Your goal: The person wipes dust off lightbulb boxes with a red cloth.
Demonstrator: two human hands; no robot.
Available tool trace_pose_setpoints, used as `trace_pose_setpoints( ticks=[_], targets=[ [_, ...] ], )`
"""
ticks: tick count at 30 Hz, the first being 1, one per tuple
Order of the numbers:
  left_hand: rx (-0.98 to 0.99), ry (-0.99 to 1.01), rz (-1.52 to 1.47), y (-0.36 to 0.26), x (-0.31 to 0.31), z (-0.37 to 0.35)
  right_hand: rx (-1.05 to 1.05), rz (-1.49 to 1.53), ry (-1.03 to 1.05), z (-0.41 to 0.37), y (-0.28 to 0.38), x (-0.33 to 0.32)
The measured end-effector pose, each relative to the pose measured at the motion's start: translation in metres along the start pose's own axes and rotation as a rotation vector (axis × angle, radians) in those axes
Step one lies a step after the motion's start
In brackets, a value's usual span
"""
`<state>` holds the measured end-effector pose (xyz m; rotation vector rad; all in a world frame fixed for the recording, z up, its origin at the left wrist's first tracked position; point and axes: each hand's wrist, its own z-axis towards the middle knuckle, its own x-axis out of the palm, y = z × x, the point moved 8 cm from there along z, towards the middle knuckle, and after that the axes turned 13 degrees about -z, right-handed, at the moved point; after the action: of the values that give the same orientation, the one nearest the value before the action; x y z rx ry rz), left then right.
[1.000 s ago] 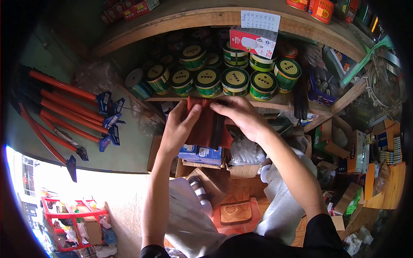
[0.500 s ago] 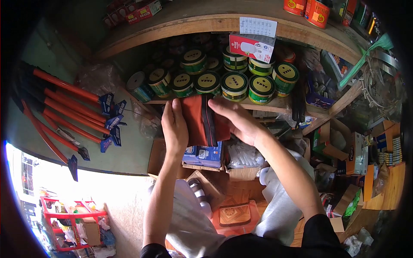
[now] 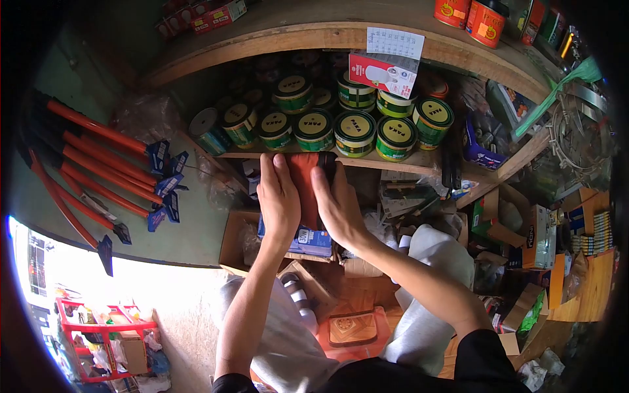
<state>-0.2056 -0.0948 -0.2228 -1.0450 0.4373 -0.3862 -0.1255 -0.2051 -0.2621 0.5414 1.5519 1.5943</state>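
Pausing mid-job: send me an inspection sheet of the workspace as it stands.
Surface: wooden shelf, bearing PAKA-labelled tins.
Job's things: orange-red fabric piece, partly hidden by the hands; dark strip at its upper right.
Clutter: open cardboard boxes at right; blue 30W box below the hands.
Hands: left hand and right hand both hold the fabric piece.
Cables: wire-like loops hang at right; no power cable seen.
Surroundings: orange-handled tools at left; red rack lower left.
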Motion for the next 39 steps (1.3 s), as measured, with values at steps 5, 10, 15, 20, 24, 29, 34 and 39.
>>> trace_pose_setpoints(
  ticks=[5,10,15,20,24,29,34,39],
  targets=[
    [-0.121,0.068,0.006,0.010,0.002,-0.002,-0.011,-0.101,-0.038,0.004,-0.001,-0.006],
    [-0.017,0.085,-0.097,0.000,0.010,-0.014,-0.050,-0.152,-0.133,0.010,-0.003,-0.016],
    [-0.011,0.083,-0.047,-0.008,0.010,-0.008,-0.005,-0.175,-0.063,0.012,0.004,-0.021],
    [0.096,0.041,-0.044,-0.017,0.011,-0.007,-0.226,-0.204,-0.189,0.018,0.007,-0.027],
    [0.127,0.145,0.057,-0.033,0.013,-0.018,-0.096,-0.191,-0.113,0.024,-0.022,-0.023],
    [0.317,0.347,0.286,-0.064,0.040,-0.044,0.501,0.826,0.251,0.015,-0.067,0.016],
    [0.445,0.491,0.431,-0.099,0.064,-0.045,0.309,1.373,0.506,0.018,-0.029,0.011],
    [0.459,0.641,0.385,-0.073,0.098,-0.031,0.102,1.271,0.617,0.025,-0.019,0.008]
  ],
)
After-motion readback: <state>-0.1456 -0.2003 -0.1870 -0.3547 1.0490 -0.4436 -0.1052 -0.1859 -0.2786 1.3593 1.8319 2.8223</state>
